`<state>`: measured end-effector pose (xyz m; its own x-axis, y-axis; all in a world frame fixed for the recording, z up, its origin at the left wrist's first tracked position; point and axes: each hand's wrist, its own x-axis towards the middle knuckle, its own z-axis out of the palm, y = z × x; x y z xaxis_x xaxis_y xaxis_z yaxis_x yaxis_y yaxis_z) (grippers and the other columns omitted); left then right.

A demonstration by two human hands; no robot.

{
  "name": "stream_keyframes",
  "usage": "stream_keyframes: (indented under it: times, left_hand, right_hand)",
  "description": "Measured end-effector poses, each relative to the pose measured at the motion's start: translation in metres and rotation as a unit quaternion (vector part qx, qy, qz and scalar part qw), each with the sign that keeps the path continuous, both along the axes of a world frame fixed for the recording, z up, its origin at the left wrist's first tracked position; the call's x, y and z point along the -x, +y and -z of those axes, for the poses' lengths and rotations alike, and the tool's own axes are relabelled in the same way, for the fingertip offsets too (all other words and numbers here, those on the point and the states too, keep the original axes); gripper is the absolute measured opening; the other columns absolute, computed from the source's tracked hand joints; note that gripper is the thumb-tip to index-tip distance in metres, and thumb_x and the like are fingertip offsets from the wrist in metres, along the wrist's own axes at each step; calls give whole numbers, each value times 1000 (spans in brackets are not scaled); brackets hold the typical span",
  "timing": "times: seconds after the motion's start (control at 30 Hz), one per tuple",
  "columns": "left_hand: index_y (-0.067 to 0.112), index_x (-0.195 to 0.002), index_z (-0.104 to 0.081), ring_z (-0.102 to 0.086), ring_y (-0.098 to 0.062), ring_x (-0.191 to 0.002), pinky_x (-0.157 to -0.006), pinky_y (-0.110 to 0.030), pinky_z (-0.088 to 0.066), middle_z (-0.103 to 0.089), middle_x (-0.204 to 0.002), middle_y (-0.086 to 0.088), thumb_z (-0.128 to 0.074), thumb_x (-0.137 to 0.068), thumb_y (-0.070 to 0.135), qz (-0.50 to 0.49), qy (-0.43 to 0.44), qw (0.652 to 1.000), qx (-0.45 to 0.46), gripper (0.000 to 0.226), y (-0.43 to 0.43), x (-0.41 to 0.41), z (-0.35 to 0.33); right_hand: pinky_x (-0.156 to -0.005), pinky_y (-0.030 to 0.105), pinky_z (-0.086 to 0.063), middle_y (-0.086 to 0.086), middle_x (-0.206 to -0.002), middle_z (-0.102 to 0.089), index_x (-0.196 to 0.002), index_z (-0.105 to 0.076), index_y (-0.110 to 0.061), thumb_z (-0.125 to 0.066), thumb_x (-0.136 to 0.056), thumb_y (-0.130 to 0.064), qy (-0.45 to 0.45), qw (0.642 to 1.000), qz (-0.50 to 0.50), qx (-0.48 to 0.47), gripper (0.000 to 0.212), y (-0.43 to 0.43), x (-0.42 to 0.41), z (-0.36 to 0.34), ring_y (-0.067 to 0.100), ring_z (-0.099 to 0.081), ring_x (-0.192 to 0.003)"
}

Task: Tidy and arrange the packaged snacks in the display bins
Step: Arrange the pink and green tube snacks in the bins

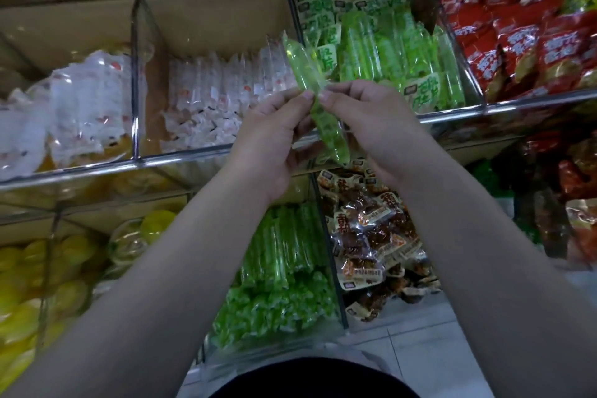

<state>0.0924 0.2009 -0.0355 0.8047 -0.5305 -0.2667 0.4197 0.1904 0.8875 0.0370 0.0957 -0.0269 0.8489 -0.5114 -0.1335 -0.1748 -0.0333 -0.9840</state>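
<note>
We see one long translucent green sealed packet (324,121) held in the air by both hands, just in front of the metal front rail (452,115) of the upper row. It sits roughly level with the clear divider between the bin of white packets (226,97) and the upper bin of green packets (391,52). The left hand (268,139) and right hand (374,126) are drawn close together. Each pinches the packet near its middle with thumb and curled fingers, and the thumbs nearly meet.

We judge the tidying to be partly done. The white packets stand in a fairly even row. Most of the upper green packets stand side by side, with flat labelled ones behind them. The lower bin of green sticks (281,268) is orderly at the back and loose at the front, and the clear packets of brown snacks (371,236) lie in a jumble. The held packet has yet to be placed, most likely among its green fellows.

Its long axis runs diagonally: the far end points up and to the left, away from us, and the near end points down and to the right, toward the lower shelf
</note>
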Motion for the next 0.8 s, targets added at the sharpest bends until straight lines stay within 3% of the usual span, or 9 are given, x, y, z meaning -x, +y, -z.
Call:
stream_keyframes:
  times: [0.27, 0.33, 0.43, 0.53, 0.67, 0.8]
  left_hand:
    - [15, -92, -62, -66, -8, -61, -52, -25, -53, -70, -70, 4, -58, -95, 15, 7, 0, 1000, -29, 5, 39, 7, 16]
    - [16, -90, -62, -67, -8, -63, -55, -27, -54, -71, -72, 4, -60, -94, 16, 12, -6, 999, -48, 4, 47, 7, 23]
    - [15, -89, -65, -67, -7, -62, -55, -27, -55, -71, -69, 4, -61, -92, 15, 17, -6, 998, -59, 5, 59, 10, 35]
    - [15, -87, -62, -63, -2, -53, -48, -21, -51, -65, -56, 8, -59, -93, 11, 20, 11, 998, -60, 8, 70, 13, 49]
    - [15, -90, -62, -61, 0, -52, -47, -20, -50, -64, -57, 10, -60, -91, 11, 28, 27, 997, -69, 5, 83, 15, 68]
    - [17, -87, -61, -61, 1, -53, -48, -21, -51, -64, -58, 12, -60, -92, 8, 44, 27, 995, -81, 10, 92, 13, 82]
  right_hand:
    - [-86, 47, -57, 12, -96, -73, -88, -65, -18, -65, -91, -19, 23, 999, -28, -25, 3, 32, 4, 22, 27, -70, -93]
    - [-74, 37, -59, 6, -87, -72, -89, -65, -18, -63, -92, -18, 24, 999, -37, -26, 4, 38, 6, 29, 17, -70, -80]
    - [-55, 22, -48, -4, -72, -67, -89, -65, -16, -62, -93, -17, 41, 998, -39, -38, 5, 49, 10, 41, 5, -62, -60]
    - [-60, 24, -48, 0, -78, -66, -93, -65, -14, -62, -93, -17, 63, 996, -37, -43, 4, 60, 12, 58, 8, -61, -66]
    - [-60, 25, -49, -2, -77, -67, -92, -65, -16, -61, -93, -15, 83, 994, -48, -56, 4, 71, 15, 76, 6, -61, -63]
    - [-70, 38, -56, 1, -82, -69, -97, -65, -15, -62, -93, -14, 98, 992, -54, -61, 5, 77, 17, 88, 11, -63, -72]
